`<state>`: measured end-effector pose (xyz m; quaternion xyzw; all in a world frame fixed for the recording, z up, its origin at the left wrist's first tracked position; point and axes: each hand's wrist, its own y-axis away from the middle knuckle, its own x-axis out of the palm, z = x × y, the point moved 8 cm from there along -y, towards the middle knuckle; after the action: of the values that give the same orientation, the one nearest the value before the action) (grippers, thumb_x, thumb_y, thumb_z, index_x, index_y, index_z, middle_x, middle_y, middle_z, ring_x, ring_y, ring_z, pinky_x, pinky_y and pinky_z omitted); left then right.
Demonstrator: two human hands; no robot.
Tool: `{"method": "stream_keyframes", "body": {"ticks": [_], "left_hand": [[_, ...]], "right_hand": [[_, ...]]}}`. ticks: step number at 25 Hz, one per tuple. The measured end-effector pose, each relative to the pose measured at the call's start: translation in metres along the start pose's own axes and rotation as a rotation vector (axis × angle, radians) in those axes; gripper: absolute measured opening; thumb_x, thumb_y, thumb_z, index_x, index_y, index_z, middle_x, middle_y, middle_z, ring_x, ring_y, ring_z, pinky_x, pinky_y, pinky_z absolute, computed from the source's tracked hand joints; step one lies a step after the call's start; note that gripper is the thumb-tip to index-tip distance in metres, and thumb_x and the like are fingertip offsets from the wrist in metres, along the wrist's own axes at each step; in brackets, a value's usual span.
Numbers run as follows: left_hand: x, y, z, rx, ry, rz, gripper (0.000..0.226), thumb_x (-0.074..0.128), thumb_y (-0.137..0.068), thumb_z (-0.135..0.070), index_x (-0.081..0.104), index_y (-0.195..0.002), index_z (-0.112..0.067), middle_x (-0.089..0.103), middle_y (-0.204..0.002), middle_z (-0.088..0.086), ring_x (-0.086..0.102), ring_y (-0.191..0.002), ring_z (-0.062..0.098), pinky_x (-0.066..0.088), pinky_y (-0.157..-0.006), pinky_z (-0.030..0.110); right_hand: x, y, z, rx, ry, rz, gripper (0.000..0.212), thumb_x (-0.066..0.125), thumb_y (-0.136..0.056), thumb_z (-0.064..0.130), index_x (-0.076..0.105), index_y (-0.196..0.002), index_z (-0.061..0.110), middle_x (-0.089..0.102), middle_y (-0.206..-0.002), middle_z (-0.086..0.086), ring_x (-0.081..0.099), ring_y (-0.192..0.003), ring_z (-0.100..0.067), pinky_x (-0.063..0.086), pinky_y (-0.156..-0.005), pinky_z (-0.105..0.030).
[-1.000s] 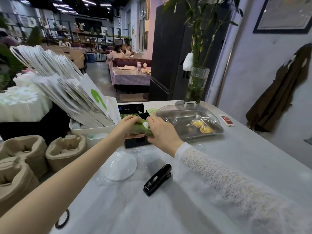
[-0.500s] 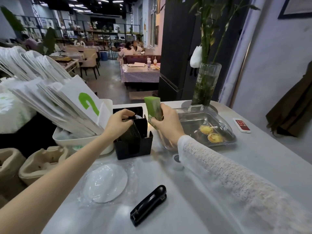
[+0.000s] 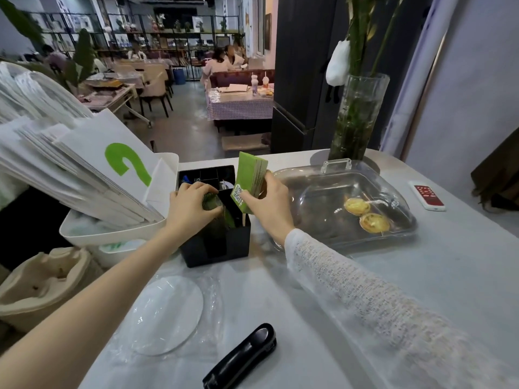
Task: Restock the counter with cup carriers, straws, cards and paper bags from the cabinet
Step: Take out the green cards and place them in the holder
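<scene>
left hand (image 3: 188, 205) — fingers curled, gripping | right hand (image 3: 268, 202) — pinching

Green cards (image 3: 250, 175) with a black-and-white QR code, gripped by the right hand (image 3: 266, 203). Black organiser (image 3: 219, 242) under the left hand (image 3: 191, 204), darker green cards (image 3: 212, 202) at its fingertips. White paper bags (image 3: 84, 164), one bearing a green mark. Beige cup carriers (image 3: 42, 282). Black stapler (image 3: 241, 357). Yellow tarts (image 3: 365, 214) under a clear lid (image 3: 337, 192). Red-and-white remote (image 3: 427, 195). Pale grey counter (image 3: 449, 262). White knit sleeve (image 3: 365, 299).
</scene>
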<state>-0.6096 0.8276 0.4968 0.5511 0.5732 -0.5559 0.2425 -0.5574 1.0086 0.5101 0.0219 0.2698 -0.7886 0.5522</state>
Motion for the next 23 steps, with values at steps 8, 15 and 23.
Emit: {"method": "stream_keyframes", "body": {"ticks": [8, 15, 23], "left_hand": [[0.004, 0.001, 0.004, 0.045, -0.027, 0.029, 0.051, 0.071, -0.083, -0.032, 0.059, -0.131, -0.019, 0.056, -0.138, -0.006, 0.047, -0.126, 0.022, 0.034, -0.096, 0.038], [0.005, 0.002, 0.006, 0.051, -0.030, 0.040, 0.055, 0.070, -0.084, -0.036, 0.056, -0.135, -0.019, 0.052, -0.142, -0.007, 0.043, -0.130, 0.020, 0.031, -0.099, 0.034], [0.002, 0.004, 0.004, 0.051, -0.010, 0.024, 0.074, 0.072, -0.082, -0.039, 0.041, -0.144, -0.017, 0.049, -0.144, 0.001, 0.041, -0.132, 0.023, 0.031, -0.103, 0.036]], "right_hand": [[0.013, -0.002, 0.004, -0.062, 0.016, 0.017, 0.020, 0.070, -0.083, 0.026, 0.059, -0.095, 0.016, 0.062, -0.090, 0.001, 0.059, -0.081, -0.013, 0.053, -0.070, -0.027], [0.003, -0.012, -0.016, 0.127, -0.105, 0.015, 0.014, 0.067, -0.089, 0.023, 0.067, -0.099, 0.013, 0.070, -0.087, 0.006, 0.065, -0.076, -0.006, 0.051, -0.061, -0.013], [0.027, -0.015, -0.011, 0.098, 0.016, 0.147, 0.013, 0.062, -0.090, 0.020, 0.058, -0.102, 0.018, 0.064, -0.087, 0.008, 0.060, -0.077, -0.006, 0.048, -0.069, -0.015]]}}
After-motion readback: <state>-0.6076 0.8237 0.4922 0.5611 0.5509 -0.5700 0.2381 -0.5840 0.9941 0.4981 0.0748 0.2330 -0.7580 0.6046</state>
